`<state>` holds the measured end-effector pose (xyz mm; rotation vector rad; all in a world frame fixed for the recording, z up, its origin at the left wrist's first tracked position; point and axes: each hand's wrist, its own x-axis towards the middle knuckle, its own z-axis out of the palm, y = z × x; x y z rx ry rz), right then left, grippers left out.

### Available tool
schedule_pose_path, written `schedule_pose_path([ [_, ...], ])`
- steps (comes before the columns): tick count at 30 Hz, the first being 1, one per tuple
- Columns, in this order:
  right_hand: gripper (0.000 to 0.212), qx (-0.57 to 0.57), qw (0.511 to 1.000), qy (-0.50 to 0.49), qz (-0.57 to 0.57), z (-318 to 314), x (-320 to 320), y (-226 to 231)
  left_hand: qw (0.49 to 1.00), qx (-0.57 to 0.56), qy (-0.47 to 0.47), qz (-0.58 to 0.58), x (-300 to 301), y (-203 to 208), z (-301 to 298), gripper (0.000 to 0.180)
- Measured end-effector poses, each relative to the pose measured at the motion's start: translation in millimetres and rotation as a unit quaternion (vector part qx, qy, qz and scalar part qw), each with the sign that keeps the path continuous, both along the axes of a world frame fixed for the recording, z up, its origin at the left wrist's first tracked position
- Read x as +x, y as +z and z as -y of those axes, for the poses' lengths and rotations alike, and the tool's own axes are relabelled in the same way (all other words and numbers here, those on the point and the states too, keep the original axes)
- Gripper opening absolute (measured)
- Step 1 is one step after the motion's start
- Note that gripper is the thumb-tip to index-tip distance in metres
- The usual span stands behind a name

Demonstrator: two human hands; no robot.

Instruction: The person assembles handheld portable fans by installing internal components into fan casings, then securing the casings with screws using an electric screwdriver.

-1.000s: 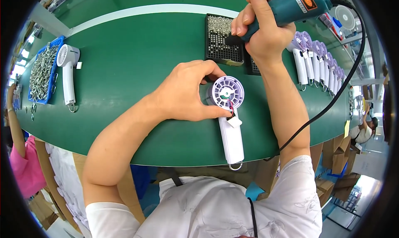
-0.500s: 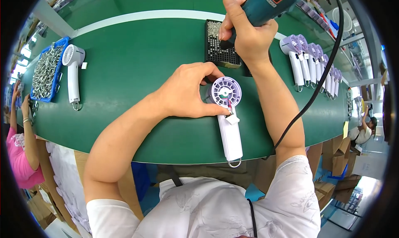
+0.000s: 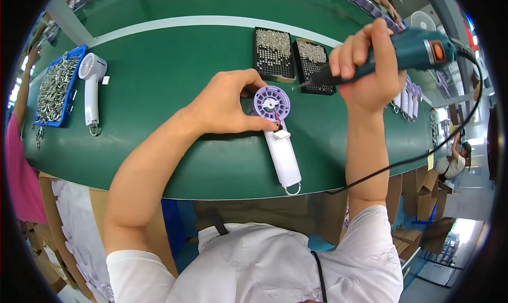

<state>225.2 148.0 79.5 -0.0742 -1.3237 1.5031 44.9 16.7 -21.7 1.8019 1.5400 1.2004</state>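
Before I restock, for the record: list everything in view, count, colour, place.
Held fan: 1, purple and white, centre
Spare fan: 1, white, left
Fan row: several, purple and white, right
Screwdriver: 1, teal and black, upper right
Cable: 1, black, right
Trays: 2, black, beyond held fan
Metal bits: many, silver, in trays
Bin: 1, blue, far left
Metal rings: many, silver, in bin
Table: 1, green, underneath
Boxes: several, brown, lower right
Other people: at least two, pink, white clothes, outer edges
Distant things: blurred, uncounted
Left hand: 1, bare, gripping held fan
Right hand: 1, bare, gripping screwdriver
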Motion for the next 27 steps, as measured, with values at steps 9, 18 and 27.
schedule_pose_path([
  [9, 0.014, 0.042, 0.999, 0.033, 0.012, 18, 14, -16, 0.999, -0.023, -0.013, 0.025, 1, -1, -3, 0.062],
  [18, 0.013, 0.032, 0.999, 0.024, 0.019, 23, 9, -20, 1.000, -0.020, -0.007, 0.017, 2, -1, 0, 0.062],
  [27, 0.012, 0.027, 0.999, 0.004, 0.027, 22, 8, -15, 1.000, -0.027, -0.007, 0.010, 1, 0, -1, 0.060],
])
